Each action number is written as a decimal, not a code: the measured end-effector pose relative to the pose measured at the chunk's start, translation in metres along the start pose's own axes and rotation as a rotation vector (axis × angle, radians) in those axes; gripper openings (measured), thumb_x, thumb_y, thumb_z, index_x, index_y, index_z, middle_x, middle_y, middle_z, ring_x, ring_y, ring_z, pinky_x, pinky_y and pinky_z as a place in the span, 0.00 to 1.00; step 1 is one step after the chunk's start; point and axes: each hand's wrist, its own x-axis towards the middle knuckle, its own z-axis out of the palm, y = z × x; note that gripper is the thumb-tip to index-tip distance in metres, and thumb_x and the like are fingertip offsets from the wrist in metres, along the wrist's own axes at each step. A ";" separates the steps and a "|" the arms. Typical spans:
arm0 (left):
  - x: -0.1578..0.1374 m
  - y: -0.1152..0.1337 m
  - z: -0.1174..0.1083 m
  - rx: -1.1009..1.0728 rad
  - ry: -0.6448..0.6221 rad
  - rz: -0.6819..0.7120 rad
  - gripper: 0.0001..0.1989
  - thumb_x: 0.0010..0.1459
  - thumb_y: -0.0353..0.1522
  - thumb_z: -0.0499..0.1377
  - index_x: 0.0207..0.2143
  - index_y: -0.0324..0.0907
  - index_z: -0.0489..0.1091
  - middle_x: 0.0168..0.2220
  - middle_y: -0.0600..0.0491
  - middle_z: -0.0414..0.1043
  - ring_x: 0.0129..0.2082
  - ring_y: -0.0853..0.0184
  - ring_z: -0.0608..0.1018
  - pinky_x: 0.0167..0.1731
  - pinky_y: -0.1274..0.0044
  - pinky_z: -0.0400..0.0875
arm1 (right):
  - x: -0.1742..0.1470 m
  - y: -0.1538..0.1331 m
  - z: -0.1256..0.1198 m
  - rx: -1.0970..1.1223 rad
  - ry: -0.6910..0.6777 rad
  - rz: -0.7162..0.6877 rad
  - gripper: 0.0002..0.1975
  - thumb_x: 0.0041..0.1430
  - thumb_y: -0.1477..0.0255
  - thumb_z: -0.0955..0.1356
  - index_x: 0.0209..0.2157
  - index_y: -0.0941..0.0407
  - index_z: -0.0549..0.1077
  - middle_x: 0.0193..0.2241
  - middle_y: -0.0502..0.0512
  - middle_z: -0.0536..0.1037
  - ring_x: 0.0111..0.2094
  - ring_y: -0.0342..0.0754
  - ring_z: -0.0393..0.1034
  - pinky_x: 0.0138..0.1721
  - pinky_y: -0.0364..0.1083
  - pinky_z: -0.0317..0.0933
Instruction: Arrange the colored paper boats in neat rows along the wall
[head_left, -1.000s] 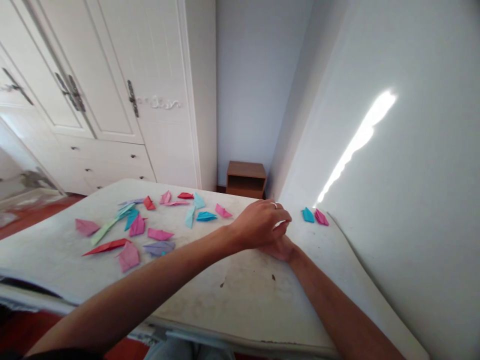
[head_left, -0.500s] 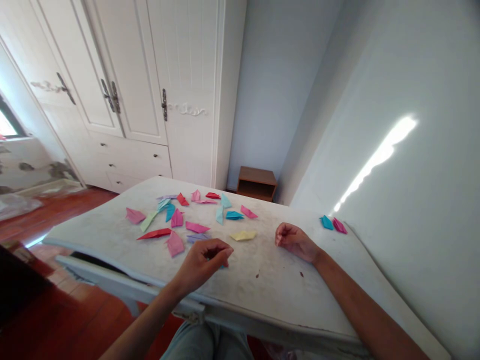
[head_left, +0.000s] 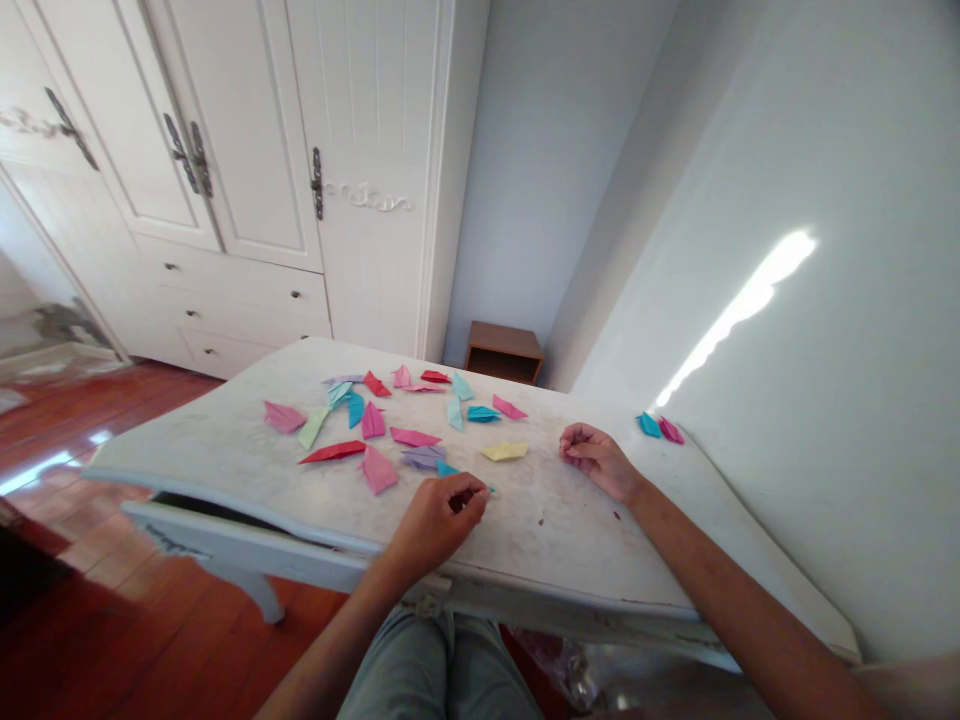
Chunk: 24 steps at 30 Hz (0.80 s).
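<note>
My left hand (head_left: 442, 520) is over the table's near middle, thumb and fingertips curled together in a pinch on a blue folded paper piece (head_left: 448, 469). That paper peeks out behind the knuckles and at the fingertips; its middle is hidden. My right hand (head_left: 600, 462) rests at the right, its thumb pressed to curled fingers; anything inside is too small to tell. A yellow folded paper piece (head_left: 505, 452) lies between the hands. Close to the left hand are a purple folded piece (head_left: 424, 457) and a pink folded piece (head_left: 377, 470).
Several more coloured folded papers, among them a red one (head_left: 331, 452), are spread over the white table (head_left: 202, 430). A blue piece (head_left: 649, 426) and a magenta piece (head_left: 671, 430) lie by the right wall. An open drawer (head_left: 247, 535) juts from the front.
The view has shifted, so the table sits slightly higher. My left hand has moved a little right and forward, and more blue paper shows behind it. My right hand stays curled.
</note>
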 end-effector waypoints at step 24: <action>-0.007 -0.003 0.001 0.154 0.058 0.012 0.12 0.61 0.34 0.53 0.31 0.41 0.75 0.27 0.52 0.76 0.25 0.68 0.74 0.27 0.78 0.60 | 0.076 -0.030 0.109 -1.593 -0.217 -0.352 0.14 0.66 0.70 0.61 0.37 0.56 0.77 0.41 0.61 0.78 0.43 0.55 0.72 0.41 0.47 0.61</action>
